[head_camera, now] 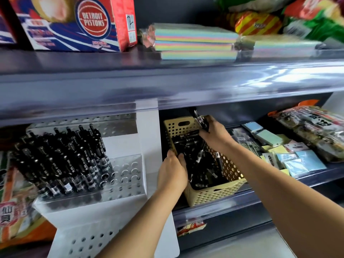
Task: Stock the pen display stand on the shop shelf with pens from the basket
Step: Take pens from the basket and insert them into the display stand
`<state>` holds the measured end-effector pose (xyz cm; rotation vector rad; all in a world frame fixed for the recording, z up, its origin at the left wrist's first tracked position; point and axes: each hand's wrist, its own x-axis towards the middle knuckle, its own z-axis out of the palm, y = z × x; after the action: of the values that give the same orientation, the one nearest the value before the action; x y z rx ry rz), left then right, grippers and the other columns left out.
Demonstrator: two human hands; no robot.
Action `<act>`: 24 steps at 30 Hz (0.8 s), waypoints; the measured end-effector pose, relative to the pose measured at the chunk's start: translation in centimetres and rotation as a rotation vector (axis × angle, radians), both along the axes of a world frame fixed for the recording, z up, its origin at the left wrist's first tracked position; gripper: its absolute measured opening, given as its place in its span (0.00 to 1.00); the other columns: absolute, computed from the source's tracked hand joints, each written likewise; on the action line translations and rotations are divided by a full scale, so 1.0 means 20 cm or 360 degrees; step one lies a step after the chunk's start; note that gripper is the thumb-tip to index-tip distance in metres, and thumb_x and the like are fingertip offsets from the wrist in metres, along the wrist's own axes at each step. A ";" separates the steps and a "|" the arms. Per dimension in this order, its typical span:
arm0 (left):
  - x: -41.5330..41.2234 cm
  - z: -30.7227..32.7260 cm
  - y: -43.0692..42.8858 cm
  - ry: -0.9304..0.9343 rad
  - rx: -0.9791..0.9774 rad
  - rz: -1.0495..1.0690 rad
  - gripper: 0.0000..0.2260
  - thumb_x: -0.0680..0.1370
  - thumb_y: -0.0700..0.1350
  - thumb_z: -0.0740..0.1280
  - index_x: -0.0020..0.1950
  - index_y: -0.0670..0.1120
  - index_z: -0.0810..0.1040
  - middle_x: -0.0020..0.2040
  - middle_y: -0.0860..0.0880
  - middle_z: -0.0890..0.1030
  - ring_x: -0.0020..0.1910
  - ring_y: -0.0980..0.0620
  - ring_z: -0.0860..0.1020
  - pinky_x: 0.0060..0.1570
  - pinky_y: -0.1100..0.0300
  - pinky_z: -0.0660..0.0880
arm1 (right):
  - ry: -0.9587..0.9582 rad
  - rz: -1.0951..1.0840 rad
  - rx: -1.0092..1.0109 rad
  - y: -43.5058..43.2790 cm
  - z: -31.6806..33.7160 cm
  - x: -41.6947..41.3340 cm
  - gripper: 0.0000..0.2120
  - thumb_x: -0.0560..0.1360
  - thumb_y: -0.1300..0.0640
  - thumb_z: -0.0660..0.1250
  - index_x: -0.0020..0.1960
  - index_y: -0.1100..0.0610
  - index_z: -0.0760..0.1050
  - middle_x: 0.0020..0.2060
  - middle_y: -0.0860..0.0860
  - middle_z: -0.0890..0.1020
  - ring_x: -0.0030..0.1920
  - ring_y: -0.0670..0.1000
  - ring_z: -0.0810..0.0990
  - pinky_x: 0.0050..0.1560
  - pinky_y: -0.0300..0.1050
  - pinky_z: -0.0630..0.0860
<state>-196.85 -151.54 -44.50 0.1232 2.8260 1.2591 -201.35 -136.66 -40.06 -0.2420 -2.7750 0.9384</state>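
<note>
Where my right hand (214, 134) is: up over the far end of the basket (214, 192), fingers curled tight round a few black pens (202, 121).
Left hand (172, 172): it grips the basket's left rim, fingers hooked over the edge.
Basket: tan, full of little holes, on the lower shelf (219, 208), just right of the stand (128, 175).
Heap (201, 164): lots of black pens lying mixed up inside the basket.
Stand: clear steps with round holes, white sides.
Standing pens (65, 157): black, leaning back, filling the stand's left part.
Note pads (301, 161): right of the basket.
</note>
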 end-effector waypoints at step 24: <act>0.43 0.23 -0.06 -0.0464 0.0499 -0.0867 0.15 0.81 0.54 0.56 0.60 0.47 0.73 0.48 0.51 0.78 0.47 0.48 0.82 0.49 0.49 0.79 | -0.0074 -0.0599 -0.1728 -0.09 0.14 0.53 0.04 0.74 0.63 0.62 0.49 0.59 0.73 0.37 0.58 0.77 0.35 0.56 0.78 0.36 0.46 0.76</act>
<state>-188.24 -152.74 -39.98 0.6151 2.1243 1.4190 -190.68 -138.46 -37.17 -0.8820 -1.8344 2.1824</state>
